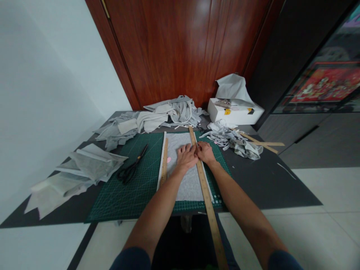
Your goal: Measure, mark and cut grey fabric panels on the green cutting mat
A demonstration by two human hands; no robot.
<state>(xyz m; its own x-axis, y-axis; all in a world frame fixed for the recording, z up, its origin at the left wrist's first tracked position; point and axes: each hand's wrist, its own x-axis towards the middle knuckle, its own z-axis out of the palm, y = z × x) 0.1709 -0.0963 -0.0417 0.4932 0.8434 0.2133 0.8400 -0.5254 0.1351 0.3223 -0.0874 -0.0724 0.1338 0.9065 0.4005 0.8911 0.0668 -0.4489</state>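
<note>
A light grey cloth lies on a green cutting mat. Along its right edge runs a long wooden ruler, reaching past the table's front edge. My left hand rests on the cloth and the ruler's left side, fingers apart. At the ruler's right side my right hand has its fingers bent together near the cloth's edge; whatever they may hold is hidden. A shorter ruler lies along the cloth's left side, near a small pink piece.
Black scissors lie on the mat's left part. Fabric pieces cover the left, with a fabric heap behind. Scraps, crossed wooden strips and a white box are at the right.
</note>
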